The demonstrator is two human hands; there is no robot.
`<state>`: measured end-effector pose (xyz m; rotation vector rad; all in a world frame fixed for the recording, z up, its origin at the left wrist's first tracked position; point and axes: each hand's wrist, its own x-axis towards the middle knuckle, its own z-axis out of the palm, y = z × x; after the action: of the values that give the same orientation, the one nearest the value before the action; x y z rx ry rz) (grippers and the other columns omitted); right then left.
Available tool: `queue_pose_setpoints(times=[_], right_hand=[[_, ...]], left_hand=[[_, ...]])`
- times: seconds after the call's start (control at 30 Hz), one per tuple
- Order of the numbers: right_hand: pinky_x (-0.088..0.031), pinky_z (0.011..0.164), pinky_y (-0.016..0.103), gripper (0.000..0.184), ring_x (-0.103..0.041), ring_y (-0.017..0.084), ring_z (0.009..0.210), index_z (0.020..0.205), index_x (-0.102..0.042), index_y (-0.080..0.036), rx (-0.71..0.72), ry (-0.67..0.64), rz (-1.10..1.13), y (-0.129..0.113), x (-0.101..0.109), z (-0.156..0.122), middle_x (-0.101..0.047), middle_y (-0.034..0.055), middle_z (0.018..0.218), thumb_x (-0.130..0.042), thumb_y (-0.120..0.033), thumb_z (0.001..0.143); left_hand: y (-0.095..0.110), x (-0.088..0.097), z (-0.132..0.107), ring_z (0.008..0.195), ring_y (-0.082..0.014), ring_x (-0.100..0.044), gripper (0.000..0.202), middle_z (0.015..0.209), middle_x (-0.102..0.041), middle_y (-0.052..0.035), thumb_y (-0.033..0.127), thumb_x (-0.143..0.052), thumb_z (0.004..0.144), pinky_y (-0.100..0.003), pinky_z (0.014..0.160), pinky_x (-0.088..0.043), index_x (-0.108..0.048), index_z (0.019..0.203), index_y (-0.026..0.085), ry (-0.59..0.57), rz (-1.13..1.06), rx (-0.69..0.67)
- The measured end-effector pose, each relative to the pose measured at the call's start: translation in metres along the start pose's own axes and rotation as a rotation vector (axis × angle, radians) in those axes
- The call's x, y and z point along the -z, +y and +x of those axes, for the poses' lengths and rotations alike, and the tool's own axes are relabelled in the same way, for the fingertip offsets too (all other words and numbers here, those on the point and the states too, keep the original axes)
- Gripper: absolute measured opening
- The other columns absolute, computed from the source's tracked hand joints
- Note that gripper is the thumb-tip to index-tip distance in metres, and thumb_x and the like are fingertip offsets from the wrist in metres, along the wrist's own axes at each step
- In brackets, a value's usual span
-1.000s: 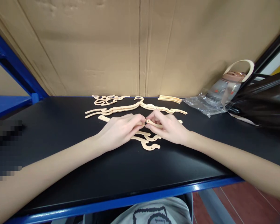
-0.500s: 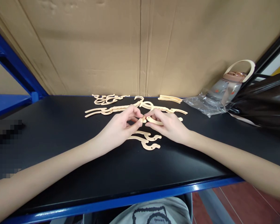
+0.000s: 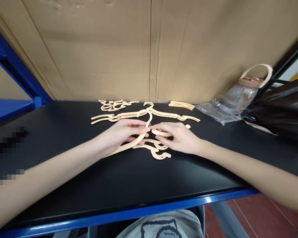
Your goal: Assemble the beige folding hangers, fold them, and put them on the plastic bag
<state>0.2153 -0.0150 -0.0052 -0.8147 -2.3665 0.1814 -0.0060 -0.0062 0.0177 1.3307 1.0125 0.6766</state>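
Observation:
My left hand (image 3: 129, 132) is closed on a cream hanger piece, pinching it where its hook (image 3: 150, 117) meets a long arm (image 3: 123, 149). The hook points up and away, and the arm slants down to the left under my wrist. Just to the right, my right hand (image 3: 180, 137) is closed around another curved hanger arm (image 3: 161, 133). Its rounded end, with a small hole, lies close to my left fingertips; my fingers cover much of its length. Below both hands, loose hanger arms (image 3: 161, 156) with curled ends lie on the black table (image 3: 129, 185).
Behind my hands lie assembled hangers (image 3: 164, 113), stacked together. Farther back are a heap of loose hooks (image 3: 113, 105) and a bundle of curved strips (image 3: 181, 105). At right, a water bottle (image 3: 240, 92) stands by a clear plastic bag (image 3: 213, 110) and a black bag (image 3: 283, 109). Cardboard (image 3: 101, 49) backs the table.
The hook piece has turned in my left hand: its hook now curls to the left and its arm shows below my wrist. My right hand has lowered slightly with its hanger arm.

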Motion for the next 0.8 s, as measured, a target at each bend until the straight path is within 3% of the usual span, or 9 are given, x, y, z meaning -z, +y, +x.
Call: queue_pose_setpoints(times=[0.17, 0.33, 0.57, 0.8], right_hand=[[-0.049, 0.071, 0.027, 0.029, -0.066, 0.016, 0.086, 0.120, -0.060, -0.021, -0.071, -0.047, -0.058, -0.0007, -0.0003, 0.0010, -0.070, 0.0031, 0.096, -0.055, -0.024, 0.091], [-0.050, 0.072, 0.026, 0.015, -0.067, 0.015, 0.087, 0.104, -0.062, -0.021, -0.131, -0.038, -0.007, 0.0002, 0.0004, 0.0022, -0.072, 0.0008, 0.096, -0.059, -0.027, 0.090], [-0.046, 0.066, 0.026, 0.007, -0.064, 0.014, 0.078, 0.089, -0.060, -0.019, -0.136, -0.039, -0.004, 0.0011, 0.0017, 0.0039, -0.071, 0.0008, 0.088, -0.060, -0.027, 0.090], [-0.043, 0.074, 0.027, 0.007, -0.062, 0.013, 0.076, 0.090, -0.062, -0.018, -0.068, -0.028, -0.024, 0.0050, 0.0010, 0.0047, -0.068, 0.0005, 0.085, -0.061, -0.026, 0.090]], left_hand=[[-0.0016, -0.0009, 0.0013, 0.090, -0.0199, -0.069, 0.031, 0.092, -0.072, -0.0063, 0.028, -0.080, 0.072, -0.030, 0.076, -0.062, -0.072, 0.101, 0.018, 0.044, -0.058, 0.066], [-0.0003, -0.0009, 0.0008, 0.095, -0.0220, -0.069, 0.034, 0.098, -0.073, -0.0076, 0.029, -0.080, 0.071, -0.029, 0.076, -0.061, -0.071, 0.102, 0.017, 0.033, -0.053, 0.081], [0.0016, -0.0009, 0.0004, 0.097, -0.0227, -0.070, 0.034, 0.107, -0.073, -0.0092, 0.029, -0.081, 0.071, -0.027, 0.074, -0.061, -0.071, 0.101, 0.017, -0.008, -0.044, 0.092], [0.0007, 0.0006, 0.0020, 0.095, -0.0216, -0.071, 0.028, 0.106, -0.074, -0.0092, 0.027, -0.078, 0.075, -0.026, 0.074, -0.062, -0.070, 0.100, 0.018, -0.005, -0.076, 0.110]])
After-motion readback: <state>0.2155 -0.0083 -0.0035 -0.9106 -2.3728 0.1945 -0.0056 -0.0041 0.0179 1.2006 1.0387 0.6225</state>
